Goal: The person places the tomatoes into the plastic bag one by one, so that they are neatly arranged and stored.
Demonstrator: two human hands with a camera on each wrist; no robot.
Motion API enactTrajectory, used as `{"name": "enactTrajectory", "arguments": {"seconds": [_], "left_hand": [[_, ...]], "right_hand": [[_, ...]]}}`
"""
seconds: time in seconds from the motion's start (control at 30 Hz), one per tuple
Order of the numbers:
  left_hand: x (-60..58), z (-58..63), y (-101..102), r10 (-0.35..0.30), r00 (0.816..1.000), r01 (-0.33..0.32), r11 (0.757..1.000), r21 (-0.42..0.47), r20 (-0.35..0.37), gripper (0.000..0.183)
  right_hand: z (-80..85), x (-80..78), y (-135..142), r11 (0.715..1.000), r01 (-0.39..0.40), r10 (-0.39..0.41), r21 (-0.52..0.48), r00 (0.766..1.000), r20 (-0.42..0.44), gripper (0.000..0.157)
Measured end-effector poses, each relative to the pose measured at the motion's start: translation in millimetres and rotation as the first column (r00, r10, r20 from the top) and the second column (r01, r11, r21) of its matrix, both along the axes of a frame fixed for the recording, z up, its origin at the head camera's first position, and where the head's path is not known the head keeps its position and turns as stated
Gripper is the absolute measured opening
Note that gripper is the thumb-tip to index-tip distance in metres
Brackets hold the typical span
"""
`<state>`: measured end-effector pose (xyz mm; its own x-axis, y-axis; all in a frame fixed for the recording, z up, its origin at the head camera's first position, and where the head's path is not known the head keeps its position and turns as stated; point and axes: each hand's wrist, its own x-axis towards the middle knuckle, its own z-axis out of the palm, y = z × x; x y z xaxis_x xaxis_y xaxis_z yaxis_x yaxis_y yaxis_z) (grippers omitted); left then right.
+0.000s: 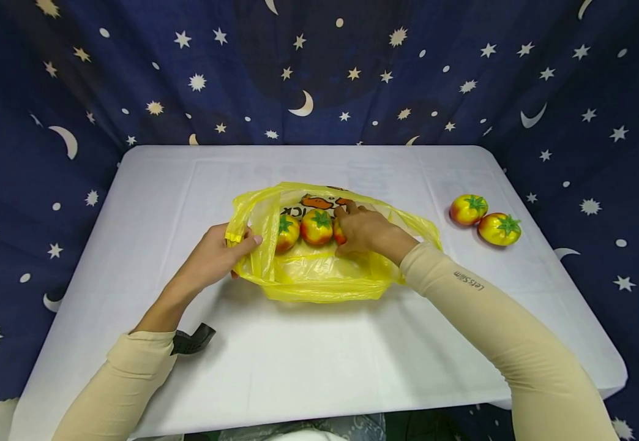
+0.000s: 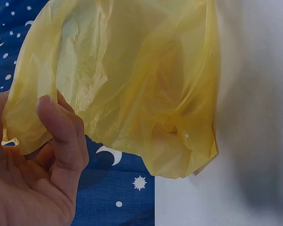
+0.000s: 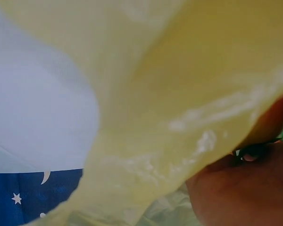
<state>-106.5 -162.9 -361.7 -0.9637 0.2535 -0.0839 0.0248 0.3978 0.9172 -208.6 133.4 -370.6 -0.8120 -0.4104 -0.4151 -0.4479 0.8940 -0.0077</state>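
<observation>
A yellow plastic bag point(image 1: 325, 291) lies on the table with its mouth spread wide toward me. My left hand point(image 1: 217, 254) pinches the left edge of the mouth between thumb and fingers; the left wrist view shows the thin film point(image 2: 132, 94) hanging beside that hand. Inside sit two red-and-yellow toy tomatoes with green leafy tops, one at the left point(image 1: 287, 236) and one in the middle point(image 1: 316, 226). Reaching into the bag, my right hand point(image 1: 368, 229) holds a third tomato point(image 1: 338, 233), mostly covered by its fingers. Bag film blocks much of the right wrist view.
Two more toy tomatoes, one farther back point(image 1: 468, 209) and one nearer point(image 1: 499, 229), rest side by side at the table's right. White cloth covers the table point(image 1: 297, 367). A blue curtain point(image 1: 319, 67) with stars and moons hangs behind. A black strap point(image 1: 194, 340) sticks out at my left wrist.
</observation>
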Motion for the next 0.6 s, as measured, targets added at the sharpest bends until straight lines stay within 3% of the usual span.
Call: {"name": "enactTrajectory", "arguments": {"seconds": [0.3,0.6], "left_hand": [[-0.2,-0.6,3.0,0.001,1.0,-0.001,1.0,0.005,0.001,0.025],[-0.3,0.1,4.8,0.005,1.0,-0.005,1.0,0.007,0.015,0.025]], "right_hand": [[8.4,2.5,1.6,1.0,0.015,-0.014,-0.003,1.0,0.016,0.106],[44.2,12.4,-6.0,0.999,0.018,-0.017,-0.038,0.999,0.028,0.095]]}}
